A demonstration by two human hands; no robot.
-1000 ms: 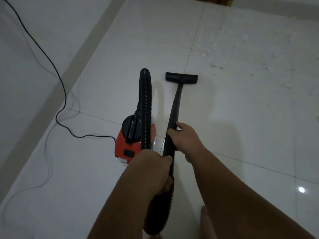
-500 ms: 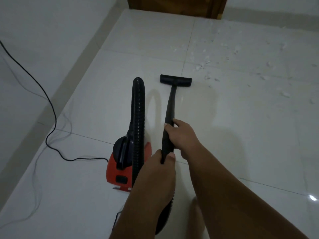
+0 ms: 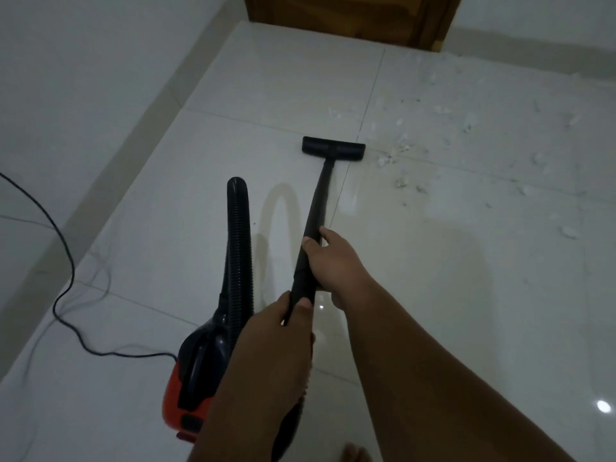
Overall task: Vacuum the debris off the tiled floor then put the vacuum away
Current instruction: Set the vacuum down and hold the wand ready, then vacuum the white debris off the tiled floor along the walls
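i'm watching both hands clamping the slim black vacuum wand point(image 3: 318, 201) at frame centre, the right hand point(image 3: 333, 265) curling round it above the left hand point(image 3: 283, 331). its flat black nozzle point(image 3: 333, 149) is resting on the glossy white tiled floor point(image 3: 466, 295), just left of the white debris scraps point(image 3: 400, 148) at upper right. the red canister vacuum point(image 3: 173, 405) is sitting at lower left.

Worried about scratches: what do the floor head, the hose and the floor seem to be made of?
Floor head: apparently hard plastic, matte black, no glare. Hose: ribbed black, likely flexible plastic. Floor: glossy white tiles, probably glazed ceramic; mirror-like reflections, thin joints between.
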